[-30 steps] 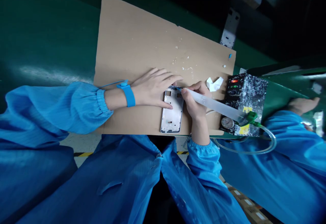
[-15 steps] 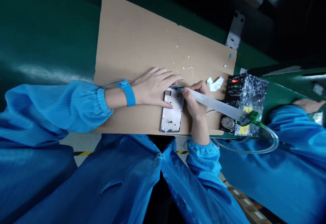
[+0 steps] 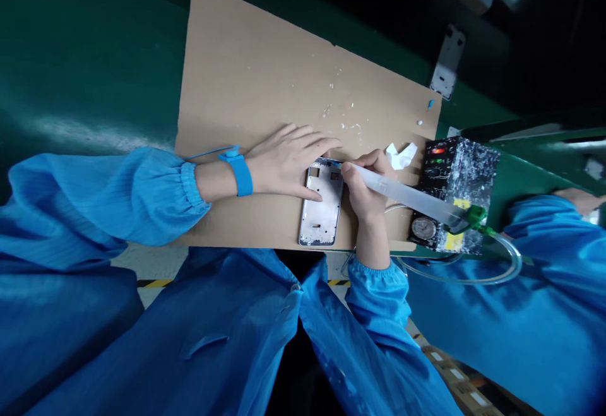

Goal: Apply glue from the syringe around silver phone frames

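A silver phone frame (image 3: 320, 211) lies flat on a brown cardboard sheet (image 3: 246, 69). My left hand (image 3: 284, 160), with a blue wrist strap (image 3: 238, 173), lies flat and open, its fingers pressing on the frame's left and top edge. My right hand (image 3: 365, 185) is closed in a pen grip round a translucent glue syringe (image 3: 402, 194). The syringe's blue tip touches the frame's top right corner. A green fitting (image 3: 471, 217) and a clear hose (image 3: 502, 267) leave the syringe's back end.
A black, glue-spattered dispenser box (image 3: 457, 179) with lamps and a gauge stands to the right. A crumpled white wipe (image 3: 400, 154) lies beside it. Dried glue spots (image 3: 348, 116) dot the cardboard. Another person's blue sleeve (image 3: 544, 258) and hand (image 3: 580, 200) are at far right. Green bench all around.
My hands, the frame and the syringe have hardly moved. The other person's hand at far right has drawn further away to the right.
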Available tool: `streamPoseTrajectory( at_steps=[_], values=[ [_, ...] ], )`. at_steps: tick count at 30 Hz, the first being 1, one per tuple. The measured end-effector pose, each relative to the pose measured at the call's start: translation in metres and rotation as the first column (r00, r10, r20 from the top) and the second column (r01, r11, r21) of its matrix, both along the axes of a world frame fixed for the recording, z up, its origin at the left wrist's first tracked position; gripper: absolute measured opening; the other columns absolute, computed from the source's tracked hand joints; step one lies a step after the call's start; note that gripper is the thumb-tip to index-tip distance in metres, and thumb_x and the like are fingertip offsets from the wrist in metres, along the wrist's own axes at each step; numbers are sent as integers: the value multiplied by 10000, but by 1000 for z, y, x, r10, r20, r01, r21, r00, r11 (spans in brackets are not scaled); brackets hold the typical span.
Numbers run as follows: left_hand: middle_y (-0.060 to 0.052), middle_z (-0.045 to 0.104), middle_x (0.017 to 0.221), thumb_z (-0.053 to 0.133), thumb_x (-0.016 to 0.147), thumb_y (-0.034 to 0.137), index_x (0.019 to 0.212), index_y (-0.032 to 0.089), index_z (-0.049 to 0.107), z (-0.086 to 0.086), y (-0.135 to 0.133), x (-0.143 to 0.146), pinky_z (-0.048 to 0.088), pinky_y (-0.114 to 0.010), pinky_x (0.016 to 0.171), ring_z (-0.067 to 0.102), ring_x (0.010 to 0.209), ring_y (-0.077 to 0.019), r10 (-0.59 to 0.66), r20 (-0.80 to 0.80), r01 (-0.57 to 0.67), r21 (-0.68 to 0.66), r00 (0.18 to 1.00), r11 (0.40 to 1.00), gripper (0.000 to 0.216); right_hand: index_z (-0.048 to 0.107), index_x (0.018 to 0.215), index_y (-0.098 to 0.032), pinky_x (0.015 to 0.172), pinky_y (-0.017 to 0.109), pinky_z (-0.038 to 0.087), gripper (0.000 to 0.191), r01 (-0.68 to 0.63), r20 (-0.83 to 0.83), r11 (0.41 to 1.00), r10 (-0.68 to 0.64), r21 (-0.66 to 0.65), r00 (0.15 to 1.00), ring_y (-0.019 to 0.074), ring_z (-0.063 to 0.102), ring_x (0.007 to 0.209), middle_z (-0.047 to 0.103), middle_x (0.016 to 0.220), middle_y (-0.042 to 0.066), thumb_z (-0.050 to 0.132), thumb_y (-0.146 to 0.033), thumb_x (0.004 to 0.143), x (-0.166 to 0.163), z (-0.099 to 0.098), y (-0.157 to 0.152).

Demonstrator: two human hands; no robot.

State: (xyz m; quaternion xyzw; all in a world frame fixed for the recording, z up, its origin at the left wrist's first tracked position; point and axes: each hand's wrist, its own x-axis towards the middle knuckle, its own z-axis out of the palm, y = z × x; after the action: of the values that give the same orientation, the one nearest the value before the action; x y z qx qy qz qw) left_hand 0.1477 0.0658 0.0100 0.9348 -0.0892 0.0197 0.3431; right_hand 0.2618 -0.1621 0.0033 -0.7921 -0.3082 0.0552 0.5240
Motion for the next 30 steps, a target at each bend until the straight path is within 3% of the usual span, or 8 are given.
streamPoseTrajectory(
  at_steps=[18, 30],
  values=[
    [-158, 708, 1629, 871, 907, 665, 1729, 255, 533, 2, 0, 0, 416, -530, 1279, 600, 1520, -409, 2, -10, -2, -7, 1000, 1000, 979, 604, 822, -277, 564, 326, 436, 577, 14, 23, 999, -14, -36, 1000, 171, 516, 650, 616, 752, -8, 835, -783, 975, 0, 2, 2],
    [-163, 696, 1647, 892, 900, 676, 1736, 252, 532, 3, -1, 0, 408, -525, 1283, 591, 1541, -418, 5, -22, -5, 2, 1000, 1000, 1004, 596, 819, -275, 564, 322, 427, 513, 8, 0, 1000, -8, -8, 1000, 162, 503, 631, 633, 734, -15, 849, -695, 970, -1, 3, 3]
  ],
)
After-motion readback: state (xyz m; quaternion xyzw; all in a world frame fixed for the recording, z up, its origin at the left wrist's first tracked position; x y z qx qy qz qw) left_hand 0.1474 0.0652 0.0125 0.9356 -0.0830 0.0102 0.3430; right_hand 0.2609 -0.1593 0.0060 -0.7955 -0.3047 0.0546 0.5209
